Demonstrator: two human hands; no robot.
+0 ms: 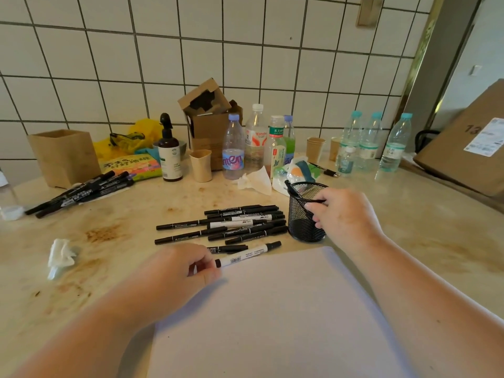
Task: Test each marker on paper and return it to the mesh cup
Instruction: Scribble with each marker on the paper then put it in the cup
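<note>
marker [246, 257] with a white barrel lies at the paper's [272, 309] far edge, left hand [174, 268] pinching its end. right hand [346, 214] grips the mesh cup's [305, 214] rim; cup holds one marker. a dozen or so wait on the table [409, 227], so most testing remains.

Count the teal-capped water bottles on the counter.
3, in a row at the back right: one on the left, one in the middle, one on the right. None seems hidden.

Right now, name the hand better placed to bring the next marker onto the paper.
Left. The left hand already pinches the white marker at the paper edge; the right hand is at the mesh cup.
</note>
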